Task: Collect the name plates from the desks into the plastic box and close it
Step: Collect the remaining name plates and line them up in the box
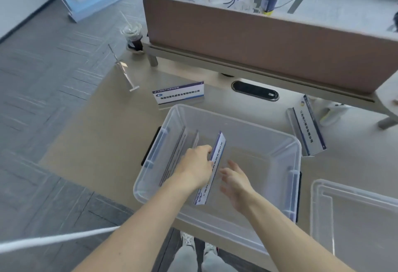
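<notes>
Inside the plastic box, the left hand is gripping a name plate on edge while the right hand is hovering just beside it, fingers spread and empty. Tilted like this, the plate is likely to topple if let go. Two plates are waiting on the desk, the lid lying alongside.

The beige desk carries the plastic box, its lid, two name plates and a cup.

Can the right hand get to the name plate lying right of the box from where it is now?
Probably yes: the right hand is open and empty inside the box, and only the box's low wall stands between it and that name plate.
</notes>
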The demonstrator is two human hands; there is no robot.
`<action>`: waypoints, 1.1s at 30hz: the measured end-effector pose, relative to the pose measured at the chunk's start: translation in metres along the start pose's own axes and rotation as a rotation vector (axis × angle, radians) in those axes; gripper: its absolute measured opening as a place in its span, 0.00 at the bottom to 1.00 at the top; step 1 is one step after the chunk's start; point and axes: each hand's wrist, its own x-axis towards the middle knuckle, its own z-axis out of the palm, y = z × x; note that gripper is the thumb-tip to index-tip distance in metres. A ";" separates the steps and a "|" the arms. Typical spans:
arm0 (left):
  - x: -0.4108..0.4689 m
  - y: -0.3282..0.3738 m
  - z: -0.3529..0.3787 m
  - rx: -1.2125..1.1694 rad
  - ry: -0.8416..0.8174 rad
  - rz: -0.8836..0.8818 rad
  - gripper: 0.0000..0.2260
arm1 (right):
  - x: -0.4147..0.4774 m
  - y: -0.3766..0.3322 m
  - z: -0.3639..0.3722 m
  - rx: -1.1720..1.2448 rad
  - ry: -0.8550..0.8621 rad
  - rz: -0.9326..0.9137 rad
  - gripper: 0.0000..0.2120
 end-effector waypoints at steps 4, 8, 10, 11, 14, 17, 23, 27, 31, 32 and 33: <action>0.015 -0.016 0.018 0.086 -0.011 -0.033 0.10 | 0.021 0.012 0.009 -0.008 0.016 0.068 0.30; 0.026 -0.028 0.026 0.140 0.004 -0.036 0.15 | 0.039 0.017 0.016 -0.048 0.035 0.107 0.15; 0.029 -0.030 0.030 0.145 0.019 -0.041 0.16 | 0.047 0.022 0.020 -0.061 0.014 0.142 0.09; 0.030 -0.030 0.031 0.148 0.028 -0.048 0.16 | 0.050 0.024 0.022 -0.066 0.006 0.154 0.10; 0.031 -0.032 0.032 0.189 0.062 -0.042 0.16 | 0.058 0.027 0.027 -0.075 -0.004 0.147 0.09; 0.032 -0.036 0.030 0.170 0.073 -0.038 0.15 | 0.061 0.026 0.030 -0.076 0.032 0.153 0.09; 0.034 -0.037 0.026 0.141 0.063 -0.048 0.15 | 0.066 0.030 0.031 -0.040 0.035 0.151 0.21; 0.034 -0.037 0.026 0.133 0.062 -0.057 0.14 | 0.068 0.033 0.030 -0.044 0.019 0.137 0.23; 0.036 -0.037 0.027 0.126 0.071 -0.054 0.13 | 0.069 0.033 0.030 -0.061 0.004 0.126 0.23; 0.037 -0.038 0.027 0.123 0.071 -0.056 0.13 | 0.068 0.032 0.029 -0.067 0.002 0.126 0.20; 0.037 -0.038 0.027 0.120 0.071 -0.058 0.14 | 0.066 0.031 0.030 -0.071 -0.005 0.126 0.17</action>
